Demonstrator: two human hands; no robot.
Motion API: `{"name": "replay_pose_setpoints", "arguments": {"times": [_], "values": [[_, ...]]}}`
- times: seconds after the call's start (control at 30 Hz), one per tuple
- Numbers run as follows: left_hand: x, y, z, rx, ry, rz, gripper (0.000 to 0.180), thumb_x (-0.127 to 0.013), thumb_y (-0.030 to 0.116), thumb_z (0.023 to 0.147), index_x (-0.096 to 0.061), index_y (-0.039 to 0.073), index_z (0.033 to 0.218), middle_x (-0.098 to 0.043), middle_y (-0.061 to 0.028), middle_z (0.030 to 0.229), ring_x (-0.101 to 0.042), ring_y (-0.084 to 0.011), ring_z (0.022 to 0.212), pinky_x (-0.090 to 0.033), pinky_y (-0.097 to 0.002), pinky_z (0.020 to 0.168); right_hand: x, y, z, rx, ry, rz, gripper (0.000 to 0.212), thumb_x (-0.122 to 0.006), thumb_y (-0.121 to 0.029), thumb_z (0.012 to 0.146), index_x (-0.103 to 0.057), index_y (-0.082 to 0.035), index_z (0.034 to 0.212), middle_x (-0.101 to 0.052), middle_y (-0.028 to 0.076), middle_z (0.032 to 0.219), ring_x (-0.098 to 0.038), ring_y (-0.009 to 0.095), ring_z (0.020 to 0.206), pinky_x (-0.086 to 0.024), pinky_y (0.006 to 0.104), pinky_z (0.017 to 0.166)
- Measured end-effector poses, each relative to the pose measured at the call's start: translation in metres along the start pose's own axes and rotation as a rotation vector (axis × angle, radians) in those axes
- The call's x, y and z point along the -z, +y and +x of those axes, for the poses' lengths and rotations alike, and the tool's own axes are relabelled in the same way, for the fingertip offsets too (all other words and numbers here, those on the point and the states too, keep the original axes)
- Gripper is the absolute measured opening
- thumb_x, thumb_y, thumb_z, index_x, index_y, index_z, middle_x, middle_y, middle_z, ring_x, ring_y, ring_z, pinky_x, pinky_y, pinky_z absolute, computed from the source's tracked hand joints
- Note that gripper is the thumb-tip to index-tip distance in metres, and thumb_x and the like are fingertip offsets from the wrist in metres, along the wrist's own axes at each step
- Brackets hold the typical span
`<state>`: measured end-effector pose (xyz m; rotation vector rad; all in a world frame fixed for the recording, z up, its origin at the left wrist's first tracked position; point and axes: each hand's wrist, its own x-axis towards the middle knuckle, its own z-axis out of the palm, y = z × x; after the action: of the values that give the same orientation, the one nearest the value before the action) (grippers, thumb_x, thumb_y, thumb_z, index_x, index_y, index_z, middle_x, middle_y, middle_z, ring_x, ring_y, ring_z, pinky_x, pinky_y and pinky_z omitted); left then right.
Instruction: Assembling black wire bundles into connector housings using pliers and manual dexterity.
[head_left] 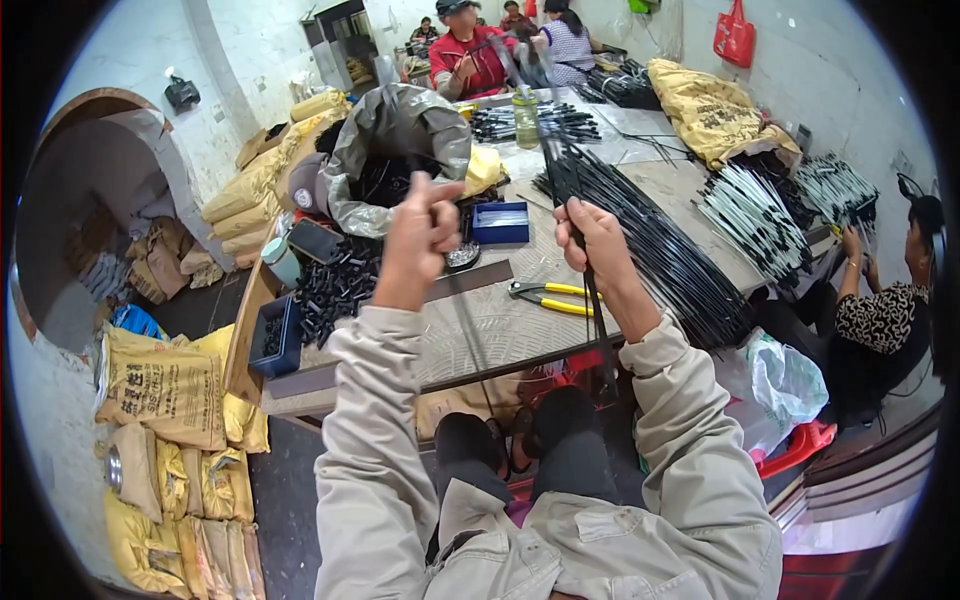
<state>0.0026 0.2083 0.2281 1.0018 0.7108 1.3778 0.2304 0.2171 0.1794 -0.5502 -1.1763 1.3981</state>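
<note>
Black rods (563,178) stand in a worker's closed right hand (598,245), raised above the near edge of a cluttered bench (535,335), in the view from the head. Thumb and fingers pinch the slender lengths, which rise toward the far edge and hang below the fist past the near one. The left hand (416,245) is lifted to the left, well apart from the right, its index finger extended and the others partly curled; motion blurs it, and whether it grips the dark streak below it cannot be told.

Pliers (560,298) with yellow handles lie near the bench's near edge, just beside the hanging rods. A broad bundle of loose rods (660,255) fans across the right half toward the near right corner. White-and-black rods (752,222) are heaped along the right edge, near a yellow sack (705,110) at the far right.

At the near left corner, an open blue bin (278,345) stands beside a pile of small black parts (345,285); a shallow blue box (500,223) sits farther in, close to a grey bag (350,170) with its mouth open. A green bottle (525,120) stands toward the far edge, before a person in red (478,70).
</note>
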Motion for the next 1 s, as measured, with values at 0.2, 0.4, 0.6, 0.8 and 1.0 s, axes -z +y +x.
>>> {"name": "replay_pose_setpoints", "arguments": {"times": [0.2,0.4,0.6,0.8,1.0], "values": [[-0.047,-0.046,0.011,-0.066,0.142,-0.088,0.032,-0.048,0.031,0.092,-0.059,0.001,0.095,-0.053,0.0007,0.064,-0.043,-0.0072,0.05,-0.037,-0.0208,0.045,-0.043,0.0,-0.022,-0.091,-0.16,-0.085,0.027,-0.044,-0.024,0.094,-0.053,0.0,0.09,-0.057,0.006,0.062,-0.039,0.006,0.033,-0.028,0.0177,0.031],[-0.047,-0.052,0.006,-0.059,-0.011,-0.223,0.028,-0.05,0.023,0.091,-0.054,-0.004,0.097,-0.063,-0.0137,0.09,-0.062,-0.0193,0.077,-0.053,-0.0323,0.068,-0.038,0.007,-0.026,-0.145,-0.24,-0.176,0.018,-0.054,-0.02,0.088,-0.051,-0.003,0.086,-0.055,0.003,0.061,-0.047,0.007,0.038,-0.035,0.018,0.033],[-0.049,-0.052,0.005,-0.121,0.1,-0.182,0.015,-0.047,0.011,0.091,-0.054,-0.003,0.093,-0.063,-0.015,0.086,-0.063,-0.0204,0.07,-0.055,-0.0311,0.063,-0.042,0.014,-0.029,0.062,-0.007,-0.472,0.015,-0.053,-0.017,0.089,-0.05,-0.003,0.086,-0.05,0.0,0.056,-0.045,0.005,0.04,-0.034,0.0202,0.037],[-0.046,-0.059,0.008,-0.129,0.125,-0.212,0.013,-0.048,0.011,0.09,-0.055,0.0,0.09,-0.063,-0.0129,0.079,-0.062,-0.0183,0.064,-0.053,-0.0283,0.057,-0.043,0.04,-0.025,0.436,0.123,-0.804,0.013,-0.052,-0.014,0.087,-0.054,-0.003,0.08,-0.055,0.017,0.059,-0.054,0.031,0.047,-0.04,0.0379,0.045],[-0.045,-0.06,0.009,-0.124,0.187,-0.171,0.015,-0.05,0.014,0.09,-0.052,0.001,0.084,-0.061,-0.0105,0.075,-0.06,-0.0168,0.059,-0.051,-0.0269,0.05,-0.044,0.044,-0.017,0.436,0.206,-0.89,0.014,-0.055,-0.019,0.085,-0.058,-0.006,0.081,-0.057,0.016,0.06,-0.057,0.033,0.052,-0.04,0.0403,0.046]]}}
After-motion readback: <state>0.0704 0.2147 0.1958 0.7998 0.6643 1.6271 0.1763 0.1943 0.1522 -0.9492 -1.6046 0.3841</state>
